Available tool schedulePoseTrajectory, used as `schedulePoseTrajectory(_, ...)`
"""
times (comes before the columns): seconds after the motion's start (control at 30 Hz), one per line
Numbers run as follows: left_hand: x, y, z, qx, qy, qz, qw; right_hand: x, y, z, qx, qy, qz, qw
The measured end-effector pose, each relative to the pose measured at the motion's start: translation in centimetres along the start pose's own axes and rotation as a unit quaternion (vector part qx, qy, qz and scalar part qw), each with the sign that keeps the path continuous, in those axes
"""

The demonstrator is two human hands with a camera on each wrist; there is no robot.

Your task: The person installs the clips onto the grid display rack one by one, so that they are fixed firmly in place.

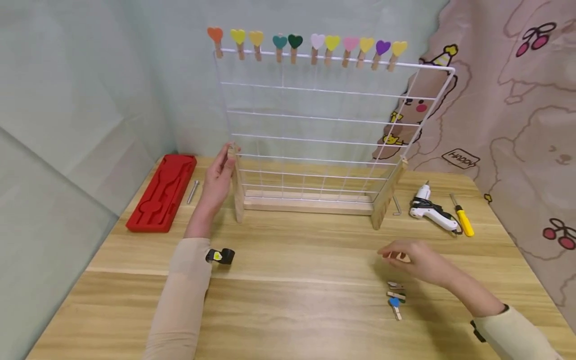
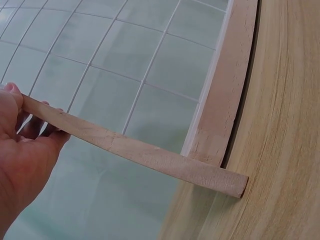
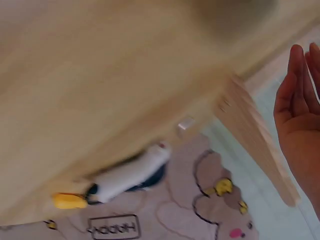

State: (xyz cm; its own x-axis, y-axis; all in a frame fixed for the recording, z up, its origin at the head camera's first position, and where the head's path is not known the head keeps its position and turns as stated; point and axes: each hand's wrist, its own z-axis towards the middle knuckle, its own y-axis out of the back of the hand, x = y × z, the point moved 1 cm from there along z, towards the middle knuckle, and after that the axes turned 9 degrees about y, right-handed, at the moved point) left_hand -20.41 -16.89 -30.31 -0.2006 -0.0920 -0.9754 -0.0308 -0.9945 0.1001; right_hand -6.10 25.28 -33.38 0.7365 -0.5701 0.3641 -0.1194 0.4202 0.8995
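A white wire grid (image 1: 315, 117) stands upright in a wooden frame (image 1: 310, 205). Several clothespins with coloured hearts, among them a purple one (image 1: 382, 48), line its top bar. At the frame's left post (image 2: 145, 150), my left hand (image 1: 219, 175) grips the upper end, thumb on the near side. My right hand (image 1: 418, 260) hovers over the table with its fingers loosely bent and nothing visible in them. Just below it lie a few loose clothespins, one with a blue heart (image 1: 394, 302). In the right wrist view the hand (image 3: 302, 110) appears at the right edge beside the right post (image 3: 255, 140).
A red moulded tray (image 1: 162, 192) and a metal bolt (image 1: 193, 192) lie on the left. Right of the frame are a hex key (image 1: 397, 206), a white glue gun (image 1: 432, 210) with a wound black cord and a yellow-handled screwdriver (image 1: 463, 217). A patterned curtain hangs behind.
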Motion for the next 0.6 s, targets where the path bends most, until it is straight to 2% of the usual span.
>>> schedulePoseTrajectory(0.13, 0.0, 0.1, -0.1, 0.003, 0.001, -0.009, 1.0000, -0.2, -1.7, -2.1, 0.024, -0.004, 0.007, 1.000)
schedulePoseTrajectory(0.27, -0.1, 0.0, -0.1, 0.003, -0.005, -0.014, 0.9999, -0.2, -2.4, -3.6, 0.033, -0.011, -0.008, 0.999)
schedulePoseTrajectory(0.47, -0.1, 0.1, 0.0, 0.000, -0.004, -0.009, 1.0000, -0.1, -2.8, -4.4, 0.034, -0.004, 0.005, 0.999)
schedulePoseTrajectory(0.6, 0.4, 0.2, 0.2, 0.004, -0.004, -0.009, 0.9999, -0.1, -3.0, -4.6, 0.030, 0.015, 0.012, 0.999)
